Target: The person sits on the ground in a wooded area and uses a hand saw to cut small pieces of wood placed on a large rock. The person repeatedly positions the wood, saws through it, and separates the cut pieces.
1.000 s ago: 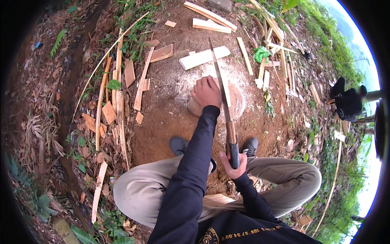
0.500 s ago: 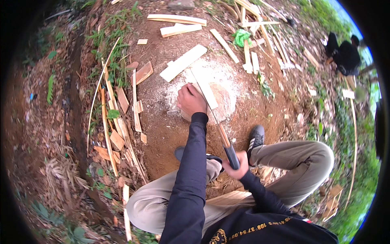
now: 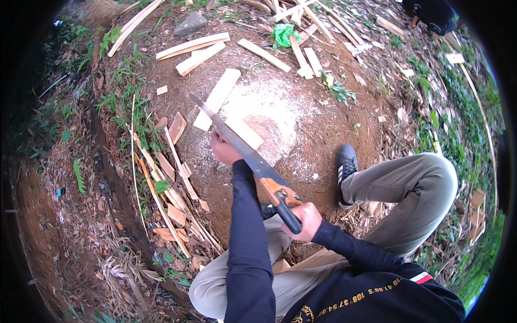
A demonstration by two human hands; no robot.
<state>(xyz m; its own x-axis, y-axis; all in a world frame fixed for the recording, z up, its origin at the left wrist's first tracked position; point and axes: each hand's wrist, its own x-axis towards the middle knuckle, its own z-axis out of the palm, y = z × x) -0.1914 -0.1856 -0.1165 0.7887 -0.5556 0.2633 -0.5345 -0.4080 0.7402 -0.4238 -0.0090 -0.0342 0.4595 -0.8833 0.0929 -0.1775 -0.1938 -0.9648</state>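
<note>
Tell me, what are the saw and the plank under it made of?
Saw: blade looks like grey metal with a dull shine; handle seems orange and black plastic, though that's hard to tell. Plank: pale raw wood, unpainted, with light sawdust around it.

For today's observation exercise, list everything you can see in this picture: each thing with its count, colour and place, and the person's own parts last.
Saw: one, grey blade, orange and black handle, centre, in the right hand.
Flat stump: one, pale with sawdust, upper centre.
Short wood piece: one, pale, on the stump, at the left hand, partly hidden.
Long plank: one, pale, left edge of the stump.
Offcuts: many, pale and orange-brown, on the soil at left and top.
Green rag-like thing: one, top centre.
Stone: one, grey, top left.
Shoe: one seen clearly, black, right of centre.
Left hand: at the wood piece.
Right hand: around the saw handle.
</note>
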